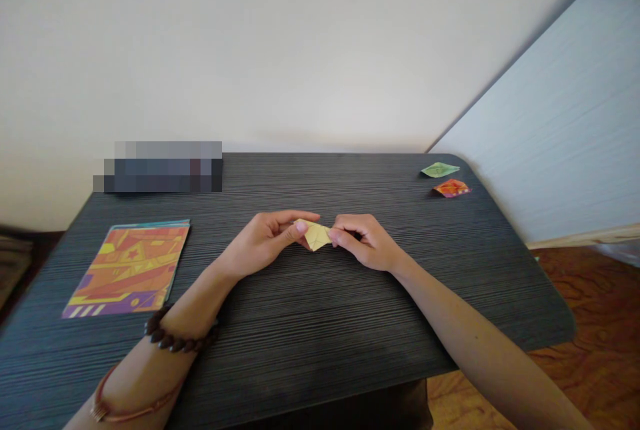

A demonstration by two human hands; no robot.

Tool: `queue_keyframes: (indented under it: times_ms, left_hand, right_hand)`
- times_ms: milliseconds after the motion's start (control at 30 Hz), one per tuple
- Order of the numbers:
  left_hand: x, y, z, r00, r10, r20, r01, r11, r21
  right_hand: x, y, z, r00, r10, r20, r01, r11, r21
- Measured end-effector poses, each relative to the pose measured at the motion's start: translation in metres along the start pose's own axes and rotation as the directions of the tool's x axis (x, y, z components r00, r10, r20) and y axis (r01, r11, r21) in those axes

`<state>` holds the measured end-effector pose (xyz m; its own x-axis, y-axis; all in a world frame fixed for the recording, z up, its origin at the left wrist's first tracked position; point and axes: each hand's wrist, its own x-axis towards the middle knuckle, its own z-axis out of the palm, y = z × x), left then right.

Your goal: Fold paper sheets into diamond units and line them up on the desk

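Between my two hands is a small piece of folded yellow paper [317, 237], with crease lines on its face and a point toward me. My left hand [265, 240] pinches its left end, thumb on top and index finger stretched along the far edge. At the right corner, my right hand [367, 240] grips the paper between thumb and curled fingers. Both hands are just over the middle of the dark table [320, 330]. The fingers hide part of the paper's ends and its underside.
A stack of patterned paper sheets [131, 267] lies on the left. At the far right are a green folded paper piece [440, 169] and an orange one [452, 188]. A blurred-out dark object [160, 173] sits at the back left, by the wall [320, 50].
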<state>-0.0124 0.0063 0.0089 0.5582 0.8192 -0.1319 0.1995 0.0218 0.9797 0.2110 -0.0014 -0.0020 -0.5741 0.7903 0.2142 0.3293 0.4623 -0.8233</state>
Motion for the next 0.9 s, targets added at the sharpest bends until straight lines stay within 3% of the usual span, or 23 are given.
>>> queue_keyframes:
  times_ms: [167, 400, 600, 733, 900]
  left_hand:
    - [0.001, -0.004, 0.001, 0.995, 0.012, -0.102, -0.026, 0.99, -0.137]
    - [0.002, 0.0, 0.003, 0.99, 0.013, -0.144, -0.022, 0.998, -0.061]
    - [0.004, -0.008, 0.004, 0.985, 0.081, -0.153, -0.076, 0.996, 0.037]
    - [0.004, -0.011, 0.005, 0.983, 0.145, -0.111, -0.137, 0.988, 0.078]
    - [0.005, -0.008, 0.009, 0.988, 0.051, -0.143, -0.056, 0.998, -0.033]
  right_hand:
    - [-0.002, -0.001, 0.002, 0.996, 0.086, -0.026, -0.085, 0.996, 0.035]
    - [0.0, -0.006, 0.007, 0.997, 0.017, -0.077, -0.022, 0.998, -0.056]
    - [-0.002, -0.003, 0.007, 0.998, -0.003, 0.062, -0.003, 0.995, 0.099]
    - [-0.001, -0.005, 0.006, 0.993, -0.027, 0.118, 0.03, 0.999, -0.021]
    - [0.0, -0.009, 0.011, 0.993, -0.027, 0.117, 0.045, 0.987, -0.154]
